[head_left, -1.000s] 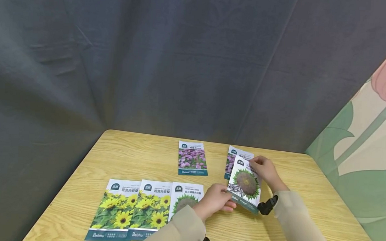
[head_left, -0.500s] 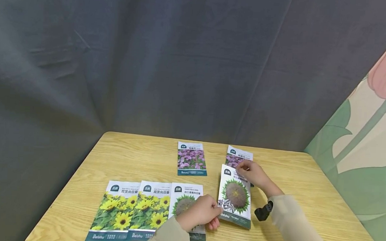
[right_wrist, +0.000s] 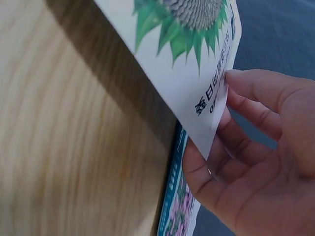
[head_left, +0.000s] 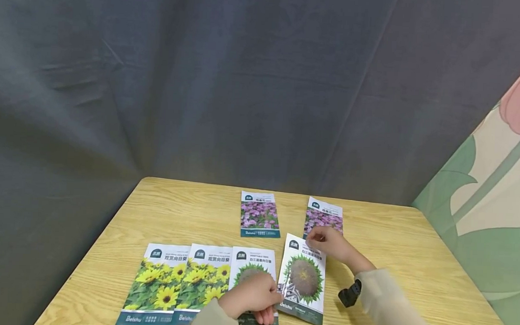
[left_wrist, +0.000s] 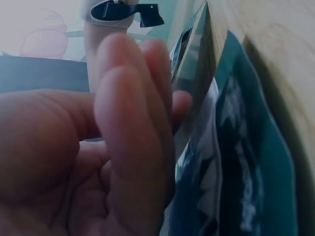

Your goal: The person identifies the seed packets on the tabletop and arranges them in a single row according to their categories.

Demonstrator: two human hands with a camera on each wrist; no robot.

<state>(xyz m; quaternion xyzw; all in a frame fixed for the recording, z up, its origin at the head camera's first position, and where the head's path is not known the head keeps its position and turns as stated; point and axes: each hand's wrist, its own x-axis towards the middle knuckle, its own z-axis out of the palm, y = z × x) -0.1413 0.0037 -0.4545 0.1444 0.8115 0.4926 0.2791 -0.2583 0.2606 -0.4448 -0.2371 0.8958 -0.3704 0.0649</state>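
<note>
A white seed packet [head_left: 302, 274] with a green-fringed sunflower head is held slightly tilted, its upper end raised off the table. At its top edge the thumb and fingers of my right hand [head_left: 331, 242] pinch it; the right wrist view shows the fingertips behind the packet. My left hand [head_left: 253, 296] holds its lower left edge between thumb and finger, the other fingers loosely curled below. Under the left hand lies a matching sunflower packet [head_left: 252, 261], partly covered. Behind the right hand, a purple-flower packet [head_left: 324, 219] lies with its lower part hidden.
Two yellow-flower packets [head_left: 157, 283] lie overlapping along the front left, in a row with the covered sunflower packet. Another purple-flower packet [head_left: 259, 214] lies at the back middle of the wooden table [head_left: 190, 203]. A dark curtain [head_left: 244, 109] hangs behind.
Both hands have moved the sunflower packet left and toward the front, away from the purple packet at the back right. It now sits beside the matching packet, and the left hand covers more of that one.
</note>
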